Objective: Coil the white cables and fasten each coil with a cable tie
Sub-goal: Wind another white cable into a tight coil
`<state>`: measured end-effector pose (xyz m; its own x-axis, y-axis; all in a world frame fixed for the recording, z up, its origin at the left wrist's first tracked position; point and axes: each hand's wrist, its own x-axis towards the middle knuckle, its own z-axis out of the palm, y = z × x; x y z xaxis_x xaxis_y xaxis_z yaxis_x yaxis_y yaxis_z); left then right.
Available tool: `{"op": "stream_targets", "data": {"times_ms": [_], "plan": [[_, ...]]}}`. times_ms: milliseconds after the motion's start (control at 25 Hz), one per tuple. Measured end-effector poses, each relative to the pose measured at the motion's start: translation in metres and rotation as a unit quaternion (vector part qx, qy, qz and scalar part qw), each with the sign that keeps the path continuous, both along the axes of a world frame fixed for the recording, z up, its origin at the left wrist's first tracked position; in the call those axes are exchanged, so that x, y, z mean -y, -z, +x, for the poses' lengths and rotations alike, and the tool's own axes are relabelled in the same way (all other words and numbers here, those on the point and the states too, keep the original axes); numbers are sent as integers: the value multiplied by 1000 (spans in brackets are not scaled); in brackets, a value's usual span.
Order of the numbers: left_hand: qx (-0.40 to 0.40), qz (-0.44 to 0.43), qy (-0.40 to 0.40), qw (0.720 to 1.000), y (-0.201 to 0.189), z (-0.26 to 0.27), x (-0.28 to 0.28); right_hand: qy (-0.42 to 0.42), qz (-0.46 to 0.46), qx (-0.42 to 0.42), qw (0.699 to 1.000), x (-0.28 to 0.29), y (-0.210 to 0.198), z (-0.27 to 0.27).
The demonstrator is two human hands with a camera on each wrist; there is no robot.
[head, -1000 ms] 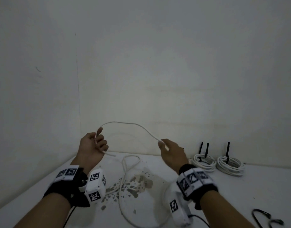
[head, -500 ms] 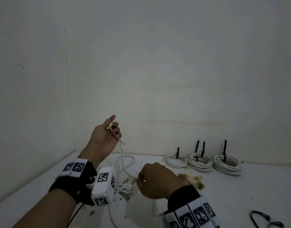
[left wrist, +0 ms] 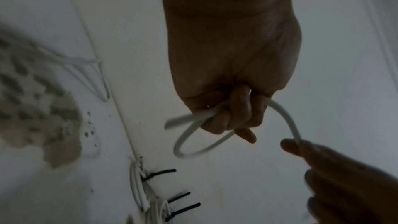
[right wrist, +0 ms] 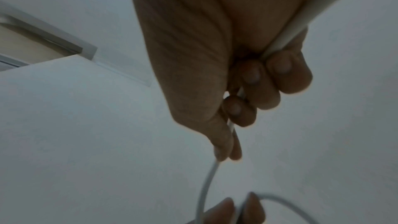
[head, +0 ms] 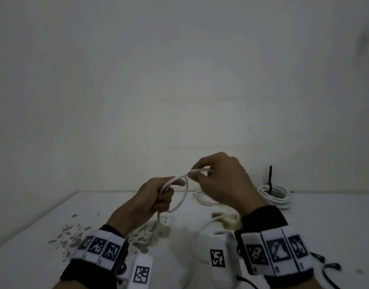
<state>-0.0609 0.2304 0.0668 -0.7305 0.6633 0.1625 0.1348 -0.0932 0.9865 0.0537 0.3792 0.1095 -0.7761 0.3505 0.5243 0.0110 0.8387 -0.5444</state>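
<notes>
Head view: both hands are up over the middle of the worktop [head: 335, 222], working one white cable [head: 184, 197]. The left hand [head: 156, 197] is clenched round it, a first small loop hanging below the fist and a short free end poking out beside the fingers [left wrist: 239, 113]. The right hand [head: 223, 180] pinches the next stretch between thumb and fingertips, just beside the left, feeding it across.

The loop stands roughly upright, its long axis running up and down, while the tail drops to the worktop and trails back toward the near edge.

Risks, as I judge them: that loop is small and springy, so a slack left grip could let it pop open and undo the start. If the right hand twists the cable as it feeds, the turns may figure-eight rather than stack flat. The trailing length could also snag.

Finished coils [head: 275, 195] with black cable ties [head: 270, 178] sit along the far edge, by the wall; loose ties [head: 330, 268] lie near the right front corner.
</notes>
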Motion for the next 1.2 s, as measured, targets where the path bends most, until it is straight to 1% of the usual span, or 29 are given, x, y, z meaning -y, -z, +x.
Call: {"op": "stream_targets", "data": {"times_ms": [40,120,280,400,520,560,600,640,680,720,760,800,880,960,1120,1200], "plan": [[7,11,-8,1000,0,2,-4,28,-24,-34,999,-7,0,2],[6,17,-22,1000,1,6,-12,62,-39,-72,995,-11,3,3],[22,10,-24,999,4,9,-20,88,-46,-122,988,-4,6,-1],[35,22,-61,997,4,11,-21,108,-87,-165,977,-6,4,-1],[55,39,-75,995,5,13,-23,100,-124,-168,973,-5,6,-4],[72,48,-72,994,5,11,-22,83,-129,-157,976,-6,7,-6],[91,63,-69,991,5,10,-20,42,-151,-137,978,-10,7,-7],[109,79,-68,989,5,7,-17,-19,-195,-102,975,-13,5,-5],[123,94,-71,985,3,5,-14,-96,-252,-57,961,-16,4,-1],[135,109,-73,982,2,2,-10,-168,-303,-8,938,-18,2,4],[144,123,-74,979,0,0,-7,-215,-323,30,921,-18,1,9],[153,137,-71,976,-3,-2,-5,-236,-317,52,917,-17,1,12],[170,164,-60,970,-7,-3,-2,-232,-299,53,924,-10,3,12],[176,178,-50,967,-11,0,1,-218,-305,31,927,-2,10,5],[164,153,-40,974,-13,10,1,-182,-315,-21,931,6,25,-9],[161,141,-24,977,-13,15,-2,-171,-292,-62,939,11,31,-13]]}}
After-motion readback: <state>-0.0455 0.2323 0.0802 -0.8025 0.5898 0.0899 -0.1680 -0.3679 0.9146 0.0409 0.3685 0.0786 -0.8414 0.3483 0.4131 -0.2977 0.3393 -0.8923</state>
